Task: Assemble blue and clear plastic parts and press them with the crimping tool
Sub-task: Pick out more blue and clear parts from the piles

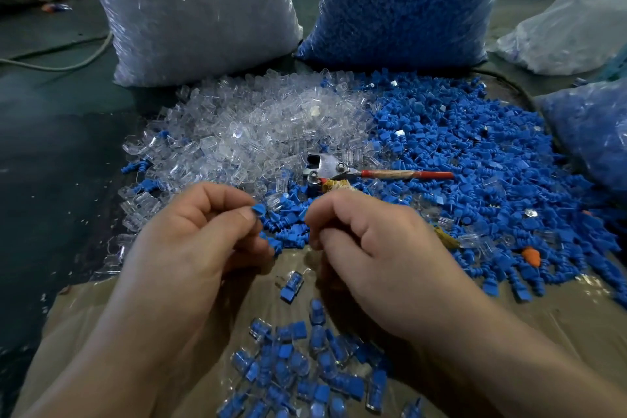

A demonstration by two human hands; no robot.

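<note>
My left hand (203,234) pinches a small blue plastic part (259,209) between thumb and forefinger. My right hand (373,241) hovers close beside it with fingers curled inward; whether they hold anything is hidden. Just beyond both hands lies the metal crimping tool (325,168), its red handle pointing right and its cloth-wrapped handle running under my right hand. A heap of clear parts (254,125) spreads behind on the left, and loose blue parts (475,163) on the right. Assembled blue-and-clear pieces (305,366) lie on the cardboard (543,316) between my forearms.
Two tall plastic sacks stand at the back: one of clear parts (193,10), one of blue parts (400,0). Another blue-filled bag (590,125) sits at the right edge. One orange piece (531,256) lies among the blue parts. Dark floor lies to the left.
</note>
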